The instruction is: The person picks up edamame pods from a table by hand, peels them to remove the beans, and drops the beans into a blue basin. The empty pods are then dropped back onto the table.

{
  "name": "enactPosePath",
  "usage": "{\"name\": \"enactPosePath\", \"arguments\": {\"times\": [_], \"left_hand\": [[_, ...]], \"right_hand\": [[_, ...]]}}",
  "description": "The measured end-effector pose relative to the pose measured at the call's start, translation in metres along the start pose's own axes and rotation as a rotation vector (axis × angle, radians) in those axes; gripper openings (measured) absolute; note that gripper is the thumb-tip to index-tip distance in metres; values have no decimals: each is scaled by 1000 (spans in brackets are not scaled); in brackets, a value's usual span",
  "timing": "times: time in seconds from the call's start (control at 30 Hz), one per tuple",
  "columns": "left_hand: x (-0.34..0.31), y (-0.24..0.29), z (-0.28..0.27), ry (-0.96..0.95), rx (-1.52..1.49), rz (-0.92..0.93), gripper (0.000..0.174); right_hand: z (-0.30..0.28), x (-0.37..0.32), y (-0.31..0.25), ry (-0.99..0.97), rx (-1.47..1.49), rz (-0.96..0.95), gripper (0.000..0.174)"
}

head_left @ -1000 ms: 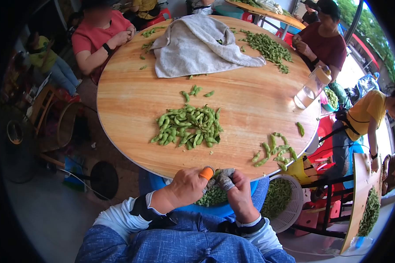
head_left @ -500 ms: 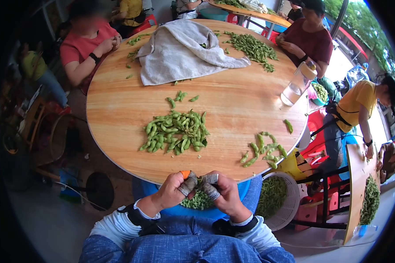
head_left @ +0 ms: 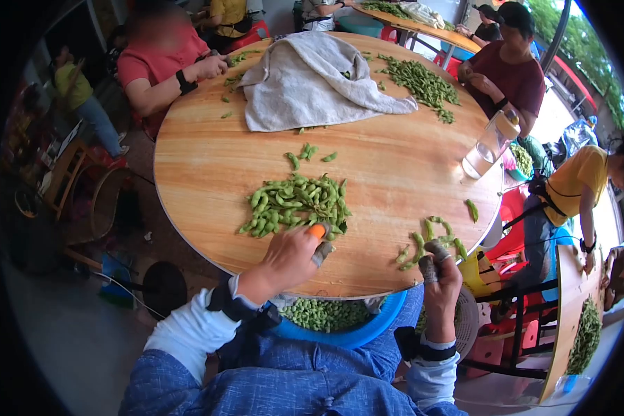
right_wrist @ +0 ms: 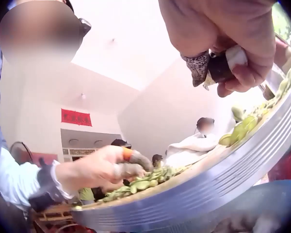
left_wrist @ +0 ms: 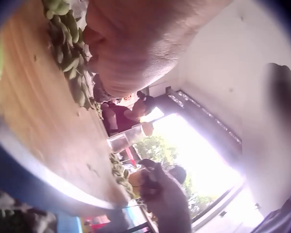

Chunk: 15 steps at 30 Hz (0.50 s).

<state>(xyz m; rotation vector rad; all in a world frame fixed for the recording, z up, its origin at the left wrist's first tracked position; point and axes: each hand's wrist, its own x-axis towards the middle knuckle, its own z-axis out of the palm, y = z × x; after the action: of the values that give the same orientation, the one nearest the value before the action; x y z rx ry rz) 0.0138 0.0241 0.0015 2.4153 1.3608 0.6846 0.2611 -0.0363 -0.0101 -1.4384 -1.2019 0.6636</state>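
Observation:
My left hand (head_left: 291, 258), with an orange band and grey wraps on its fingers, reaches to the near edge of a pile of green pods (head_left: 291, 201). The right wrist view shows this left hand (right_wrist: 109, 167) with its fingers extended at the pods (right_wrist: 145, 183). My right hand (head_left: 442, 295), also with wrapped fingers, is beside a smaller group of pods (head_left: 417, 243) at the table's right edge. Its fingers bend loosely in the right wrist view, where the hand (right_wrist: 228, 43) shows no pod. Below the table edge, a blue basin (head_left: 353, 338) holds shelled beans (head_left: 322, 314).
A grey cloth (head_left: 319, 83) lies across the far part of the round table (head_left: 222, 159). More pods (head_left: 423, 83) and a clear bottle (head_left: 482, 152) are at the right. A white basket (head_left: 468, 326) stands beside my right forearm. Other people sit around the table.
My hands have parted from above the basin. The left moved forward to the large pile, the right moved right to the smaller group. The basin's beans are more exposed.

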Motion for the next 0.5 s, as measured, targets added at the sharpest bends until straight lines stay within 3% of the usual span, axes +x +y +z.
{"name": "enactPosePath", "arguments": {"times": [0.13, 0.27, 0.37, 0.47, 0.5], "left_hand": [[24, -13, 13, -61, 216, 64, 11], [27, -13, 13, -43, 191, 149, 8], [23, -23, 16, -45, 157, 72, 5], [11, -27, 13, 5, -427, -51, 5], [7, -19, 9, -70, -662, -168, 8]], "right_hand": [[9, -11, -7, -61, 244, 80, 20], [21, -20, -7, -147, 445, 198, 17], [36, -25, -15, -244, 436, 217, 18], [51, -29, -24, -327, 502, 302, 20], [56, -28, -27, -348, 506, 313, 20]]}}
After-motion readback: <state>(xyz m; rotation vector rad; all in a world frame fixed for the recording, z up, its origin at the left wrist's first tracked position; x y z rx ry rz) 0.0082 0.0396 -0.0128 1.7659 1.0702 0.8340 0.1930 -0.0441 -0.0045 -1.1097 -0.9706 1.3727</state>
